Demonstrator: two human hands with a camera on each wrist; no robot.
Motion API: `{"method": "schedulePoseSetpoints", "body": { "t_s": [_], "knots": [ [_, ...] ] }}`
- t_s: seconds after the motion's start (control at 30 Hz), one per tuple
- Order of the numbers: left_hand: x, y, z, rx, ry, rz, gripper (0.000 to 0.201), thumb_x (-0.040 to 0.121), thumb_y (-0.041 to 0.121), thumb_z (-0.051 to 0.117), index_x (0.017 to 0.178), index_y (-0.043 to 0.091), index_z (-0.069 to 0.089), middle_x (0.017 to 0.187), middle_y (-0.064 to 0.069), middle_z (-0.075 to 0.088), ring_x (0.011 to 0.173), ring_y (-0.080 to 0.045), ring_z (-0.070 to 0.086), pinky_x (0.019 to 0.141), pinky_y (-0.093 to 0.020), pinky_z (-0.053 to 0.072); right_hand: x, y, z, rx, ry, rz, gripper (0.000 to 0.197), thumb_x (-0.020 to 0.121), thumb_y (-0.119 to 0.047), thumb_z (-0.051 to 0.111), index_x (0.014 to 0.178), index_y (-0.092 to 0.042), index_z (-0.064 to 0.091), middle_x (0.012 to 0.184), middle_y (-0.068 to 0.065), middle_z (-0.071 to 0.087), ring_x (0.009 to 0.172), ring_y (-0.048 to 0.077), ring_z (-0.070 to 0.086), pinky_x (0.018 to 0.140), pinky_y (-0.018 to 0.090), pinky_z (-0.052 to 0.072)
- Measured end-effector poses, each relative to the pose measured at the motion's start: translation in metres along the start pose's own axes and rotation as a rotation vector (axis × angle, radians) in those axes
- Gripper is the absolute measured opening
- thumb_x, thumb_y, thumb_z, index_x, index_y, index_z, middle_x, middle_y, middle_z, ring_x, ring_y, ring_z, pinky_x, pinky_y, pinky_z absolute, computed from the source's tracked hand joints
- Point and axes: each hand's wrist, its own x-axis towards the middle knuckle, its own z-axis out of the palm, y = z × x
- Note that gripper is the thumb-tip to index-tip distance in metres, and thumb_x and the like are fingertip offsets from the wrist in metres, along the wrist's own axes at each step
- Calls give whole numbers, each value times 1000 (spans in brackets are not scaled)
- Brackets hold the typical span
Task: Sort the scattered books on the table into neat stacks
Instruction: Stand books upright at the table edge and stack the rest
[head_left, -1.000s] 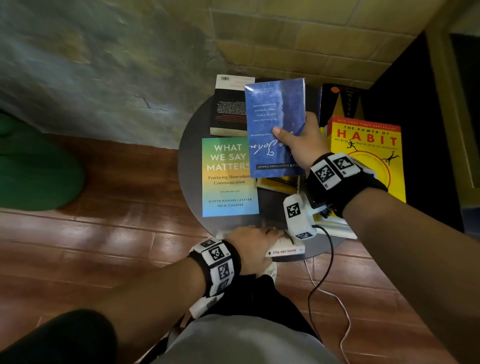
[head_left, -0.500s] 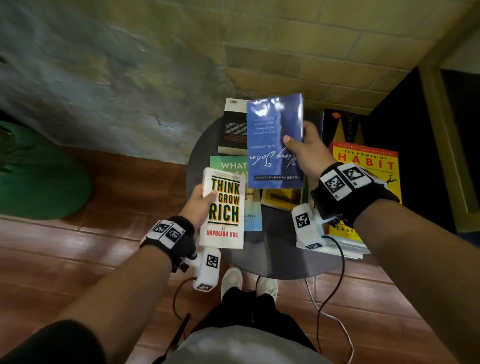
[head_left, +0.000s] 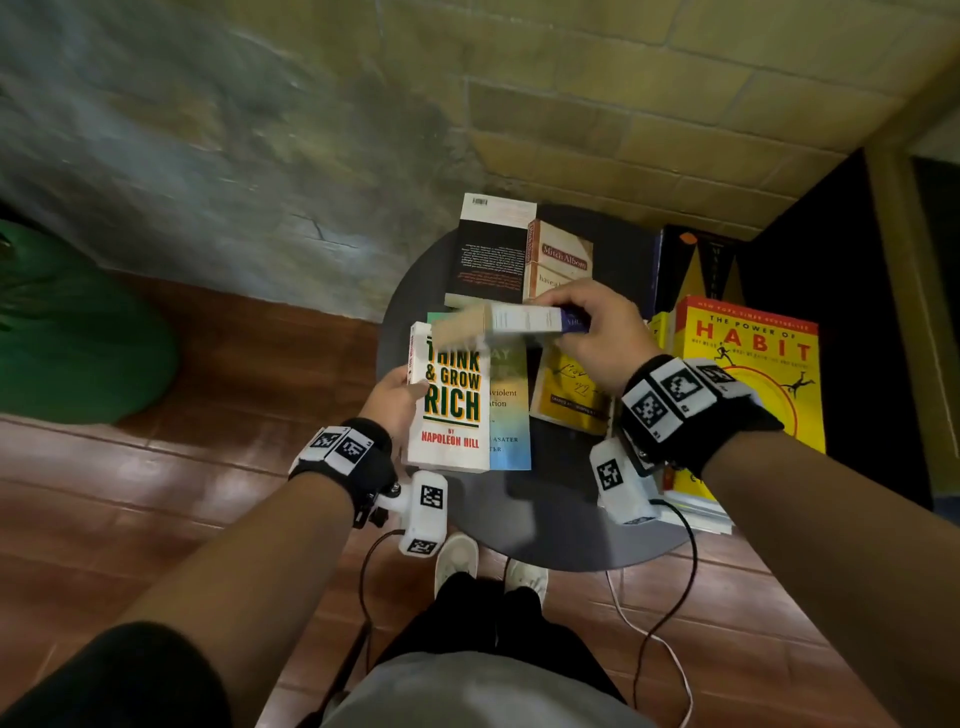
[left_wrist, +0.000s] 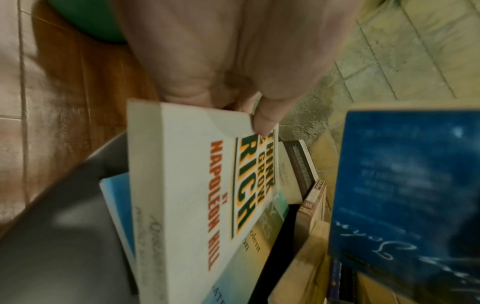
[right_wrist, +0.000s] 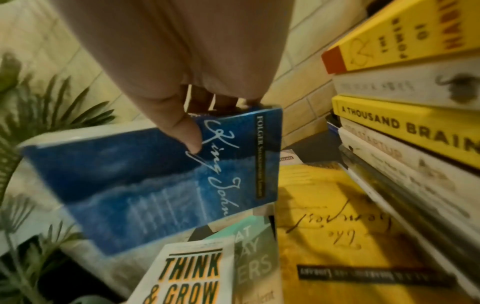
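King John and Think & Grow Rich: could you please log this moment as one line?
left hand: holds Think & Grow Rich | right hand: holds King John | both above table | neither stacked yet

Floor (head_left: 171, 499): you stand on reddish-brown wood-look boards, glossy, with pale seams.
Wall (head_left: 597, 93): ahead of you, yellowish blocks at the right, a grey-blue weathered patch with a crack at the left.
Green object (head_left: 67, 332): at your far left on the floor, rounded and dark green, against the wall.
Plant (right_wrist: 39, 123): your right wrist view shows thin green fronds at its left edge.
Shoes (head_left: 457, 561): your pale toes show beneath the round bench's near edge.
Cable (head_left: 670, 644): a white lead and a black lead trail over the floor at your right.
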Motion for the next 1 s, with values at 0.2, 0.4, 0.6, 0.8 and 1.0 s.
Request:
{"method": "schedulePoseSetpoints", "body": {
  "t_s": [0.2,0.4,0.6,0.8,1.0],
  "knots": [
    [-11,15,1,-128,-94,-91,44,100,52,38,108,21,68,96,-13,77,83,-31,74,76,-47,57,7,-7,19,-568,-158,-354,25,81,-15,68,90,-38,71,106,-20,60,124,14,40,108,48,10],
    [-13,10,9,-176,-246,-20,42,100,49,40,112,17,64,79,-5,77,70,-16,75,59,-26,60,9,-16,68,-675,-342,-541,27,70,-12,78,88,-32,73,120,2,60,129,34,44,102,60,32],
    [-4,-4,0,-140,-195,59,56,85,49,64,129,15,59,111,-17,71,97,-31,69,93,-47,54,-4,2,101,-335,-433,-153,75,82,1,67,144,-27,37,161,-3,-4,146,24,19,110,29,34],
    [17,-20,0,197,-89,133,89,59,27,91,134,11,48,112,-9,72,100,-26,70,89,-44,57,-8,21,91,-112,-370,24,69,84,7,60,143,-18,36,152,4,30,137,20,37,110,34,37],
    [20,-19,-1,312,-46,160,71,81,20,78,141,20,40,115,-2,67,99,-20,66,79,-32,51,22,23,62,-943,-440,-79,37,89,-10,53,124,-18,55,132,5,49,125,28,41,99,39,39]
  ]
}}
